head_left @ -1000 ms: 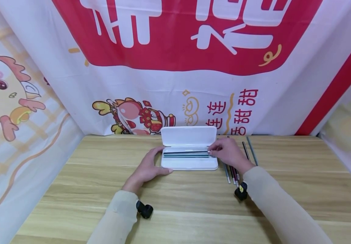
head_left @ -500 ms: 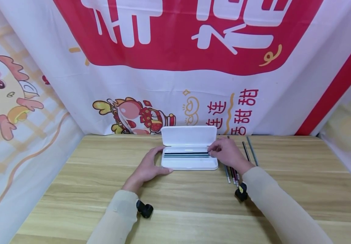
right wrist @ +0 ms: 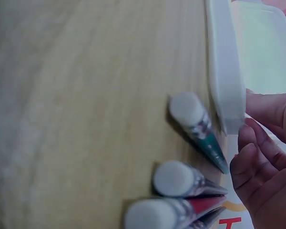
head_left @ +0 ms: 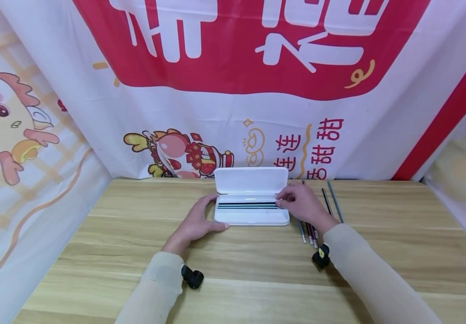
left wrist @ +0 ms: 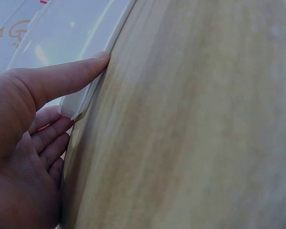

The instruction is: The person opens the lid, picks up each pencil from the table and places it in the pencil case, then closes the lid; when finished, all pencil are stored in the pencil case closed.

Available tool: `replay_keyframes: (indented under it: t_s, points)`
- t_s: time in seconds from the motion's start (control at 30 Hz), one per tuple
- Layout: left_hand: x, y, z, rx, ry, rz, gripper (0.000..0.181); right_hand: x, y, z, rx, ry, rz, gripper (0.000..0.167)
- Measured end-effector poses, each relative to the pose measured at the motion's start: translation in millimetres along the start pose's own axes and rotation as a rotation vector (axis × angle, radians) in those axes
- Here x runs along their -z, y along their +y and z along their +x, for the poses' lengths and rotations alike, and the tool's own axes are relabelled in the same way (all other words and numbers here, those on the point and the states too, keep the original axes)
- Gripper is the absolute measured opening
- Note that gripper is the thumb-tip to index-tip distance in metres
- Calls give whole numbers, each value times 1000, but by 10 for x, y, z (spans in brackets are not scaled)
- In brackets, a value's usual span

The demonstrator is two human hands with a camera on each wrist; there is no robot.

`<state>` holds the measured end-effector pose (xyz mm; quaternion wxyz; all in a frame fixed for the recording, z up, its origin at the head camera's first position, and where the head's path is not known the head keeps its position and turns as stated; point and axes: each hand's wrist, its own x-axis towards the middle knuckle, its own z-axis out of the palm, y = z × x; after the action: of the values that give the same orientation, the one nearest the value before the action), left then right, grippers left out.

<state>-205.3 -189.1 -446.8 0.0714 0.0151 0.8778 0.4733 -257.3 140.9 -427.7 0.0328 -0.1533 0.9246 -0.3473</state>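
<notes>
A white pencil case (head_left: 253, 218) lies on the table with its lid (head_left: 251, 181) raised at the back. Several dark and green pencils (head_left: 247, 205) lie lengthwise inside it. My left hand (head_left: 195, 221) holds the case's left end; in the left wrist view the thumb (left wrist: 71, 78) presses the front edge while the other fingers sit round the end. My right hand (head_left: 303, 205) is at the right end, thumb and forefinger pinched at the end of the rearmost pencil. The right wrist view shows its curled fingers (right wrist: 260, 162) beside the case's end wall, the thumb tip hidden behind it.
Several loose pencils with white erasers (head_left: 307, 234) lie right of the case, partly under my right wrist. A dark pencil (head_left: 327, 200) and a grey-green pencil (head_left: 336, 201) lie farther right. A printed cloth (head_left: 233, 112) hangs behind the wooden table (head_left: 257, 270).
The rearmost pencil, slightly tilted a second ago, now lies level alongside the others in the case. My right fingers have shifted only slightly; the left hand stays in place.
</notes>
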Motion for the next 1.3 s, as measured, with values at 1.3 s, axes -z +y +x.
replay_keyframes:
  t_s: [1.3]
  points:
    - [-6, 30, -18, 21, 4, 7, 94, 408, -3, -855, -188, 162, 330, 39]
